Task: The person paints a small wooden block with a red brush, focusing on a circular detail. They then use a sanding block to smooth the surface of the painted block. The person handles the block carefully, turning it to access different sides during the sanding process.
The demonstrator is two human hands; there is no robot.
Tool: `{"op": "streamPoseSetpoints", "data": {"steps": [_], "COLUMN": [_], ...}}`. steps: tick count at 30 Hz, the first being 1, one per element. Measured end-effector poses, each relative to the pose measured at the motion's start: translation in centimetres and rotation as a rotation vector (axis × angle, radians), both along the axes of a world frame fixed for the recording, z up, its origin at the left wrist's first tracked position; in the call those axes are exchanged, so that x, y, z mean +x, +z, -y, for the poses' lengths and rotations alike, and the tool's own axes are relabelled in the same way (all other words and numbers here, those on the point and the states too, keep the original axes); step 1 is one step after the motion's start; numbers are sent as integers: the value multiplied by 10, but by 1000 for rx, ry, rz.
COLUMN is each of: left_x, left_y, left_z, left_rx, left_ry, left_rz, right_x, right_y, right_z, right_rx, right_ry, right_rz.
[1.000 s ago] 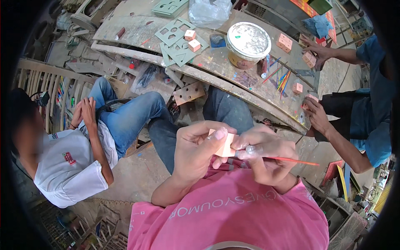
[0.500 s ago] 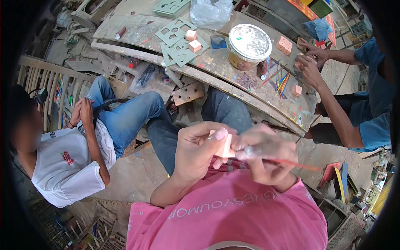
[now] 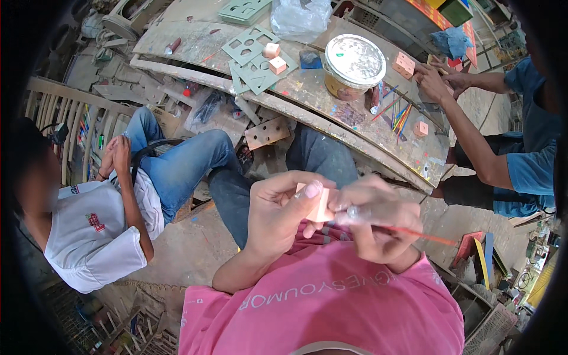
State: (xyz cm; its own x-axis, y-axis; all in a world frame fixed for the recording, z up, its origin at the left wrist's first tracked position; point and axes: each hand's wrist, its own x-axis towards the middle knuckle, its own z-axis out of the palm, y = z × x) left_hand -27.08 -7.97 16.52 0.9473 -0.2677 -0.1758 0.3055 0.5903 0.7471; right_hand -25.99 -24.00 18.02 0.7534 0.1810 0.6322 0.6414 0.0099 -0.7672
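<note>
My left hand [image 3: 275,207] grips a small pale pink wooden block [image 3: 320,204] between thumb and fingers, above my lap. Close against the block's right side is my right hand [image 3: 378,216], its fingers curled and smeared by motion. From that hand a thin red stick [image 3: 423,235] sticks out to the right, like the handle of a paintbrush or a pencil. Its working end is hidden by my fingers at the block.
Ahead, the worktable [image 3: 195,44] carries a white-lidded bucket [image 3: 355,59], green cut-out panels [image 3: 260,59], several pink blocks [image 3: 403,65] and thin coloured sticks [image 3: 403,118]. One person [image 3: 100,219] sits at left; another person's hands [image 3: 441,80] handle a block at right.
My left hand and the block stay nearly still, while my right hand shifts slightly against it. At right, the other person's hands have moved closer to the larger block on the table.
</note>
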Motion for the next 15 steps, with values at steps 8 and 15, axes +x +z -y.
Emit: {"op": "streamPoseSetpoints", "data": {"steps": [8,15], "left_x": [-3,-2], "left_y": [1,3], "left_z": [-3,-2], "left_rx": [35,65], "left_ry": [12,59], "left_rz": [39,43], "right_x": [-5,-4], "right_y": [-1,2], "right_z": [0,-2], "right_rx": [-7,16], "right_ry": [0,48], "right_rz": [-15,-25]}}
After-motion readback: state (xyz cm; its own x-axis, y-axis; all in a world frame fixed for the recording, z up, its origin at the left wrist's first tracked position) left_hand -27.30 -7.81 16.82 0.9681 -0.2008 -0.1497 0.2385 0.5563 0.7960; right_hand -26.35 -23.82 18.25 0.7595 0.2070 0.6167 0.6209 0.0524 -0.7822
